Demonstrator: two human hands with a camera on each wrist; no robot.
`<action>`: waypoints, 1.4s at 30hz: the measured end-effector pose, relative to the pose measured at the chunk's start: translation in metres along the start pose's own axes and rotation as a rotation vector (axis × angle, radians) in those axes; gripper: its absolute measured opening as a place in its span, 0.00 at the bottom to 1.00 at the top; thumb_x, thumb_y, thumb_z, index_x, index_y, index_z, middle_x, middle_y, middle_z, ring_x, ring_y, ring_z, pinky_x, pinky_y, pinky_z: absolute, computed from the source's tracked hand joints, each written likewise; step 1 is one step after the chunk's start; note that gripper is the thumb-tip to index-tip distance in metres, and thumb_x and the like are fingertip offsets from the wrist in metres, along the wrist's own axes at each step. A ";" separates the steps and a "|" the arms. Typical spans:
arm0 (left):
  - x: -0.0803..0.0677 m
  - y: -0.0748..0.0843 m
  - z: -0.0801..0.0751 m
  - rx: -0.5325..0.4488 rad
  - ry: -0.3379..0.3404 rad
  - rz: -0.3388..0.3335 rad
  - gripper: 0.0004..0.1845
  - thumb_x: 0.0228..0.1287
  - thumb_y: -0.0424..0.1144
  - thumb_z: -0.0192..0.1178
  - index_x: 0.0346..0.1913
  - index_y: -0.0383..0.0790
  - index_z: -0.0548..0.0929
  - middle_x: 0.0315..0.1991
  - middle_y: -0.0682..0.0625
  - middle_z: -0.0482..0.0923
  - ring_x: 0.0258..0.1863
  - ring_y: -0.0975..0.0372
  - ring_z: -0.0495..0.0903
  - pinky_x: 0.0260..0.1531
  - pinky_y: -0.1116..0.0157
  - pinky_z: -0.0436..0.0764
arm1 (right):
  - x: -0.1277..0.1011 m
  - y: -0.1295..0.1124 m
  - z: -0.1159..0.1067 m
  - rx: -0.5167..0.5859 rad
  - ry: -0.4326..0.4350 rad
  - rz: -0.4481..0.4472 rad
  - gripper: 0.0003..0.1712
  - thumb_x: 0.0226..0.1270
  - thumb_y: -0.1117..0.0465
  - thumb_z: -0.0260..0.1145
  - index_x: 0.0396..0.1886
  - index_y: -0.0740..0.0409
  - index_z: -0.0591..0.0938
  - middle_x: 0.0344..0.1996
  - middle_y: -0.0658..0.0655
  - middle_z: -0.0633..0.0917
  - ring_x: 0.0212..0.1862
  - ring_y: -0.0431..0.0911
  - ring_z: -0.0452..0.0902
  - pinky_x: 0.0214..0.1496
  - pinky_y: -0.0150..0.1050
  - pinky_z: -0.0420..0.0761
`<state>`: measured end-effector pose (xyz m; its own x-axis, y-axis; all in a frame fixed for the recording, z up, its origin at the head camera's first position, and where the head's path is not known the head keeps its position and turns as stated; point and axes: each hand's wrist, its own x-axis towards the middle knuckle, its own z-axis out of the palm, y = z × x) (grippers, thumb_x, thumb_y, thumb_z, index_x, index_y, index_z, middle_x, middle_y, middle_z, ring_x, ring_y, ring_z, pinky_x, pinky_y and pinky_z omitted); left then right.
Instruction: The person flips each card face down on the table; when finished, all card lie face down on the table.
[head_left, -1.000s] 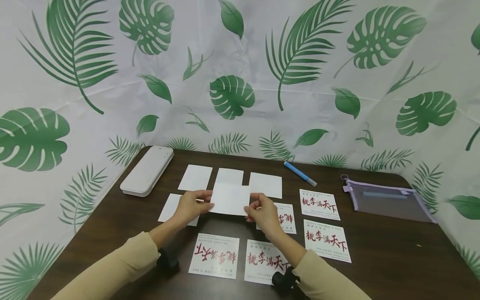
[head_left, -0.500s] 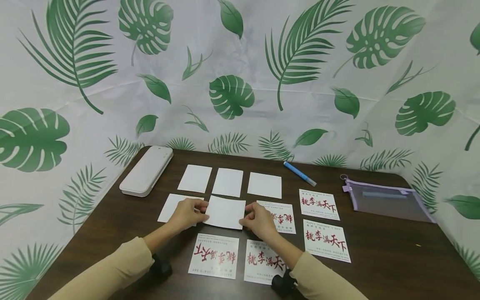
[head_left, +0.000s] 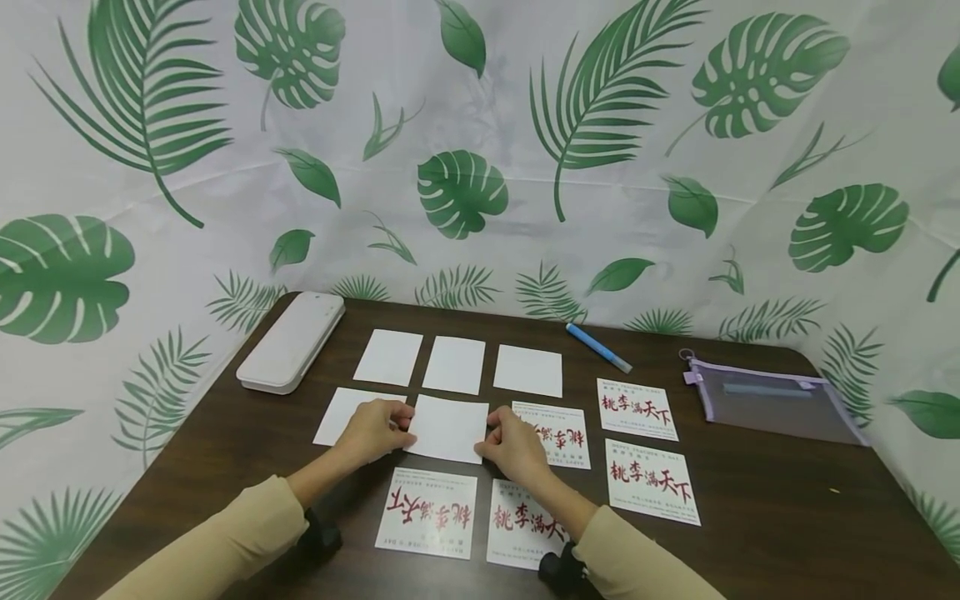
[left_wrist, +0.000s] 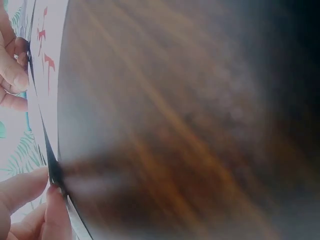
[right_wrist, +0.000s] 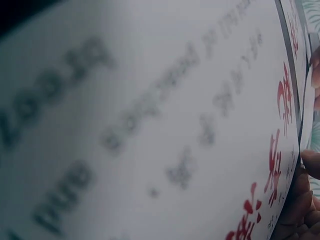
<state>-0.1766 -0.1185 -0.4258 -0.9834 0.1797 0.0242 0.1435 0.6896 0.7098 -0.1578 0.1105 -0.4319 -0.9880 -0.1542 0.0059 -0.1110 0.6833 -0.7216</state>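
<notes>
A blank white card lies low over the middle of the table, held level between my two hands. My left hand pinches its left edge between thumb and fingers, and the left wrist view shows those fingertips on the edge. At the opposite edge my right hand grips the corner the same way. Whether the card touches the table cannot be told. Beneath the left hand is another blank card. A card with red characters is partly hidden by the right hand.
Three blank cards form a row behind. More red-lettered cards lie in front and at right. A white case stands at the back left, a blue marker at the back, and a mesh zip pouch at right.
Both hands have brought the white card down and toward me, uncovering the middle card of the back row. In the last half second it has flattened and shifted only slightly.
</notes>
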 end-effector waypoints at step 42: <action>0.043 0.077 0.049 -0.116 -0.296 0.177 0.30 0.48 0.34 0.71 0.57 0.31 0.75 0.42 0.44 0.79 0.33 0.60 0.80 0.30 0.70 0.78 | -0.006 0.077 -0.090 0.087 0.202 0.183 0.19 0.54 0.69 0.68 0.47 0.68 0.78 0.28 0.56 0.77 0.26 0.42 0.71 0.23 0.30 0.73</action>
<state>-0.2025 -0.0231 -0.4042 -0.8676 0.4957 -0.0389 0.2781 0.5485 0.7885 -0.1699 0.2283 -0.4251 -0.9931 0.1170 0.0015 0.0721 0.6216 -0.7800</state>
